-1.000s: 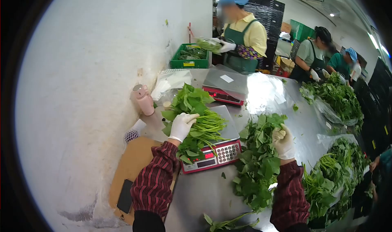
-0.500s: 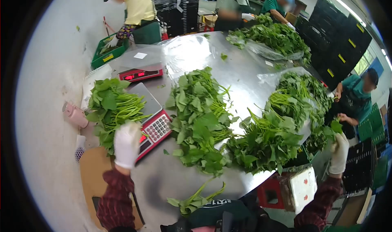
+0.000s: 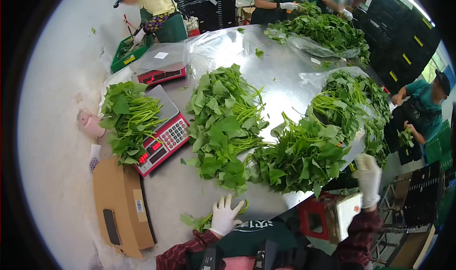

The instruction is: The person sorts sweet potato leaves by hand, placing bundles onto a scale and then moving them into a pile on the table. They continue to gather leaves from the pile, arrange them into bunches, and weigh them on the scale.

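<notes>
My left hand [image 3: 225, 216], in a white glove, lies with spread fingers over a small bunch of leafy greens [image 3: 203, 221] at the table's near edge. My gloved right hand [image 3: 369, 180] is raised off the table's right edge, beside the heaped greens; its fingers are smeared by motion. A large pile of leafy greens [image 3: 221, 122] lies at the table's middle, stems to the right. More piled greens [image 3: 304, 156] sit right of it. Another bunch of greens [image 3: 128, 118] rests on the left, across a red scale [image 3: 166, 144] with lit digits.
A second scale [image 3: 164, 75] stands behind the first. A cardboard box [image 3: 121, 198] with a phone [image 3: 111, 226] on it is at the left. A pink bottle [image 3: 89, 123] stands by the wall. Co-workers handle greens around the far and right sides. A red stool [image 3: 313, 217] is below right.
My left hand has moved from the greens by the scale to the small bunch at the near edge. My right hand has shifted left. The view has shifted slightly.
</notes>
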